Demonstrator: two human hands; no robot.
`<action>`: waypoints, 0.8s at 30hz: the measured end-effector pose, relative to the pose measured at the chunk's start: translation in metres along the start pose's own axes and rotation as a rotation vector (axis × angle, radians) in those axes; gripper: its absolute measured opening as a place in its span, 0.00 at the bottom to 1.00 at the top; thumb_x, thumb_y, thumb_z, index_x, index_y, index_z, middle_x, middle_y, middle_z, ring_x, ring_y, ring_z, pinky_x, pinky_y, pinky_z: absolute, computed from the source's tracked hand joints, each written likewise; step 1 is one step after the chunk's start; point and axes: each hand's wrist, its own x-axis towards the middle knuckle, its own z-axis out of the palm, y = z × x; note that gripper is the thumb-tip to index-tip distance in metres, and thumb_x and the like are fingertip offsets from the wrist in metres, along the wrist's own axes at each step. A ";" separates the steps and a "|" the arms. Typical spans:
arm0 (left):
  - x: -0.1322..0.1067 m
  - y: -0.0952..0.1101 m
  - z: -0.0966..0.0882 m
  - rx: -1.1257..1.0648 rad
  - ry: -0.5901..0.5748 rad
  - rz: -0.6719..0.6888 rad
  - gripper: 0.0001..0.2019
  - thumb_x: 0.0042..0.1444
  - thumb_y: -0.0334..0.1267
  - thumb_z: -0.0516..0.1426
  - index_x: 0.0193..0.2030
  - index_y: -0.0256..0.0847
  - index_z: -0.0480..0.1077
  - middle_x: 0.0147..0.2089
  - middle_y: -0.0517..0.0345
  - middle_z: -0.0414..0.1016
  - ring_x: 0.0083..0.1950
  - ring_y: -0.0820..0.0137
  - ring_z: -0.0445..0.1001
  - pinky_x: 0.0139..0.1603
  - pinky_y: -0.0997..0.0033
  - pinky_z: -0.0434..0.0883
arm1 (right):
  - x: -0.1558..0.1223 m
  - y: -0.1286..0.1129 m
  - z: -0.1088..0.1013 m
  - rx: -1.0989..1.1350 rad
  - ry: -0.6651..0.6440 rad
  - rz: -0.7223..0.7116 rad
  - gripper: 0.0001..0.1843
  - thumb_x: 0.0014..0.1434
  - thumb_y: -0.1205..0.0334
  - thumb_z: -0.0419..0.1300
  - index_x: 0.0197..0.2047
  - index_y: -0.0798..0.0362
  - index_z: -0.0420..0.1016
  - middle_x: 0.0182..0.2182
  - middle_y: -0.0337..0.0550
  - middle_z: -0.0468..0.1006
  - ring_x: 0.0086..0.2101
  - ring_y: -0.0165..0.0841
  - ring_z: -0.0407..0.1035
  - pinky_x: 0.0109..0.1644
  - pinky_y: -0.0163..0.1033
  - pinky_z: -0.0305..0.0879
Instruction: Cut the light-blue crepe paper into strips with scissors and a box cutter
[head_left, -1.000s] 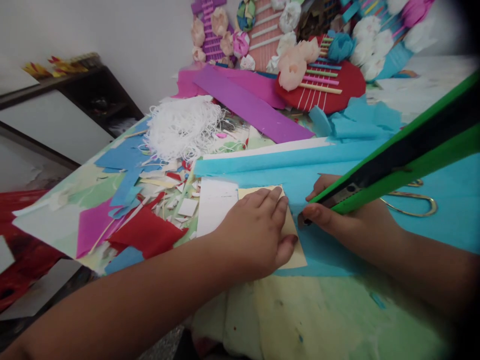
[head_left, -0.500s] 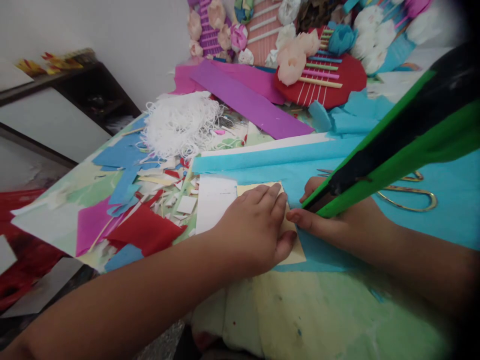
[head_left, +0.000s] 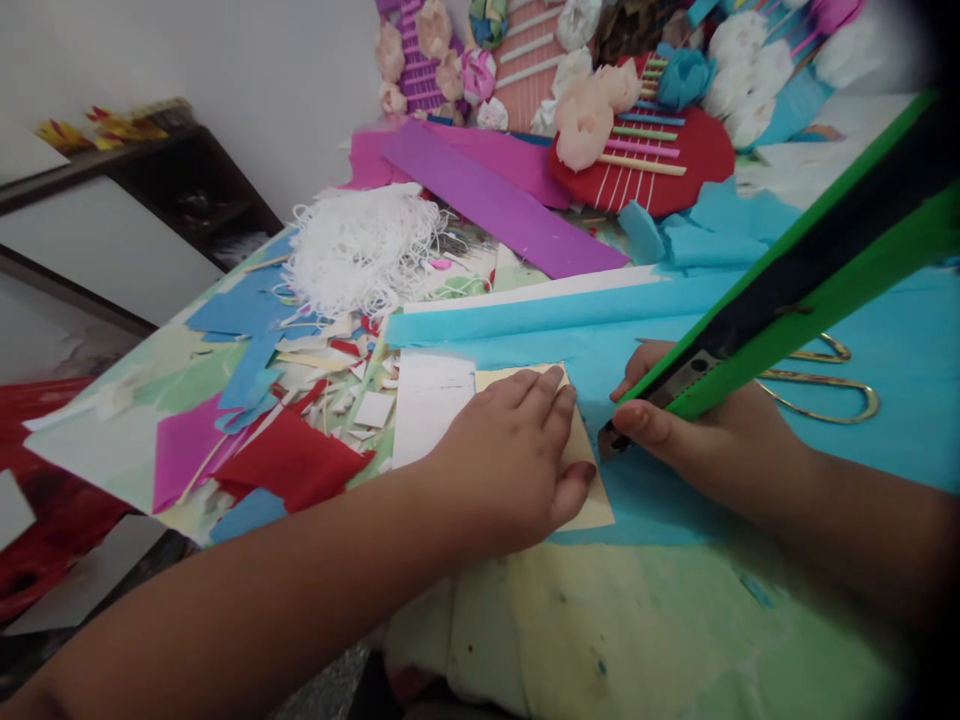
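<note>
My left hand lies flat, fingers together, pressing a cream card down onto light blue crepe paper. My right hand grips a green and black utility knife, which slants up toward the upper right. The knife tip sits at the card's right edge, just beside my left thumb. A white card lies under my left hand's far side.
Gold-handled scissors lie on the blue paper behind my right hand. A heap of white shredded strips, purple paper strips, red, pink and blue scraps and paper-flower crafts crowd the table. A dark shelf stands at the left.
The knife tip slid toward me along the card's right edge, then returned farther up it. My left hand stayed pressed on the card.
</note>
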 end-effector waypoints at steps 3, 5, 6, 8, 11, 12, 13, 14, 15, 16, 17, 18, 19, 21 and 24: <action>0.000 -0.001 0.001 0.004 0.001 0.016 0.26 0.56 0.46 0.43 0.54 0.24 0.59 0.59 0.38 0.57 0.61 0.57 0.51 0.60 0.56 0.51 | 0.000 -0.001 0.002 -0.051 -0.006 0.011 0.21 0.49 0.46 0.55 0.17 0.53 0.57 0.15 0.35 0.62 0.19 0.26 0.59 0.21 0.32 0.55; 0.000 -0.001 0.002 0.002 0.003 0.029 0.26 0.57 0.45 0.42 0.54 0.23 0.59 0.59 0.37 0.57 0.61 0.57 0.51 0.60 0.57 0.50 | -0.001 -0.002 0.003 -0.096 -0.026 0.021 0.19 0.49 0.49 0.55 0.17 0.53 0.57 0.15 0.35 0.61 0.19 0.25 0.57 0.21 0.32 0.53; 0.000 -0.001 0.003 -0.002 0.009 0.031 0.27 0.57 0.45 0.42 0.54 0.23 0.58 0.59 0.37 0.57 0.61 0.57 0.51 0.60 0.57 0.50 | -0.001 -0.002 0.003 -0.111 -0.047 0.015 0.19 0.49 0.49 0.56 0.17 0.53 0.57 0.14 0.34 0.60 0.18 0.25 0.56 0.20 0.32 0.52; 0.000 -0.002 0.004 -0.011 0.026 0.025 0.27 0.56 0.45 0.43 0.55 0.22 0.57 0.59 0.37 0.57 0.61 0.57 0.52 0.60 0.56 0.51 | -0.002 -0.002 0.004 -0.116 -0.092 -0.010 0.19 0.48 0.49 0.56 0.17 0.53 0.57 0.13 0.33 0.58 0.18 0.24 0.55 0.21 0.32 0.51; 0.000 -0.001 0.003 -0.023 0.021 0.015 0.27 0.56 0.45 0.43 0.55 0.23 0.57 0.59 0.37 0.56 0.61 0.57 0.52 0.60 0.55 0.51 | -0.003 0.000 0.003 -0.075 -0.093 -0.009 0.20 0.47 0.47 0.57 0.17 0.53 0.58 0.14 0.34 0.61 0.19 0.25 0.56 0.21 0.33 0.52; 0.000 -0.001 0.002 -0.021 0.008 0.012 0.27 0.56 0.45 0.43 0.55 0.23 0.57 0.59 0.38 0.56 0.61 0.56 0.51 0.60 0.56 0.51 | -0.003 0.000 0.002 -0.050 -0.066 0.008 0.21 0.47 0.45 0.56 0.18 0.53 0.59 0.15 0.35 0.62 0.19 0.26 0.57 0.21 0.33 0.53; 0.000 0.000 0.002 -0.016 -0.007 0.007 0.28 0.56 0.45 0.43 0.56 0.23 0.57 0.60 0.38 0.55 0.61 0.56 0.51 0.60 0.56 0.50 | -0.002 0.001 0.001 -0.015 -0.037 0.027 0.21 0.47 0.44 0.56 0.18 0.53 0.59 0.16 0.36 0.63 0.19 0.26 0.58 0.21 0.33 0.54; 0.000 0.000 0.001 -0.011 -0.020 0.001 0.28 0.56 0.45 0.43 0.56 0.23 0.56 0.60 0.37 0.55 0.62 0.56 0.50 0.60 0.57 0.49 | -0.002 0.002 0.000 0.028 -0.012 0.044 0.22 0.48 0.43 0.54 0.18 0.53 0.60 0.16 0.36 0.63 0.19 0.26 0.58 0.21 0.33 0.54; 0.000 0.001 0.000 -0.006 -0.030 -0.007 0.28 0.57 0.46 0.43 0.57 0.22 0.56 0.60 0.37 0.54 0.62 0.56 0.50 0.61 0.57 0.49 | -0.002 0.002 0.000 0.071 0.005 0.058 0.22 0.49 0.42 0.53 0.19 0.53 0.60 0.16 0.36 0.63 0.19 0.26 0.58 0.21 0.33 0.55; 0.000 0.001 -0.001 -0.004 -0.037 -0.014 0.29 0.57 0.46 0.43 0.57 0.22 0.55 0.60 0.37 0.54 0.62 0.56 0.50 0.61 0.58 0.48 | -0.001 0.002 -0.001 0.105 0.009 0.071 0.22 0.50 0.42 0.52 0.19 0.53 0.60 0.16 0.36 0.64 0.18 0.26 0.58 0.21 0.33 0.55; 0.000 0.001 -0.001 -0.005 -0.039 -0.018 0.29 0.57 0.46 0.43 0.57 0.22 0.55 0.60 0.37 0.54 0.62 0.56 0.50 0.61 0.58 0.48 | -0.001 0.002 -0.001 0.128 -0.001 0.080 0.23 0.50 0.41 0.51 0.20 0.53 0.61 0.15 0.36 0.64 0.18 0.26 0.58 0.20 0.33 0.55; 0.000 0.001 -0.001 -0.010 -0.038 -0.020 0.29 0.56 0.46 0.43 0.57 0.23 0.55 0.60 0.37 0.54 0.62 0.56 0.50 0.61 0.58 0.48 | -0.001 0.002 -0.001 0.139 -0.016 0.084 0.23 0.50 0.41 0.51 0.20 0.52 0.61 0.15 0.36 0.64 0.18 0.26 0.59 0.20 0.33 0.55; 0.000 0.001 -0.001 -0.015 -0.034 -0.020 0.29 0.56 0.46 0.43 0.57 0.23 0.56 0.60 0.38 0.54 0.62 0.56 0.50 0.61 0.58 0.48 | 0.000 0.002 -0.001 0.137 -0.034 0.086 0.23 0.49 0.40 0.51 0.19 0.52 0.60 0.15 0.36 0.64 0.18 0.27 0.59 0.20 0.33 0.55; 0.000 0.000 0.000 -0.026 -0.026 -0.017 0.28 0.56 0.46 0.43 0.56 0.23 0.57 0.60 0.38 0.54 0.62 0.56 0.50 0.61 0.57 0.49 | 0.000 0.002 0.000 0.111 -0.048 0.075 0.24 0.48 0.39 0.53 0.19 0.53 0.61 0.15 0.37 0.65 0.19 0.27 0.60 0.20 0.34 0.56; 0.000 0.000 0.000 -0.040 -0.018 -0.009 0.27 0.56 0.45 0.44 0.55 0.24 0.58 0.59 0.38 0.56 0.62 0.56 0.50 0.60 0.56 0.50 | 0.000 0.002 0.002 0.053 -0.034 0.038 0.23 0.46 0.40 0.55 0.19 0.53 0.62 0.16 0.37 0.66 0.19 0.28 0.61 0.21 0.34 0.56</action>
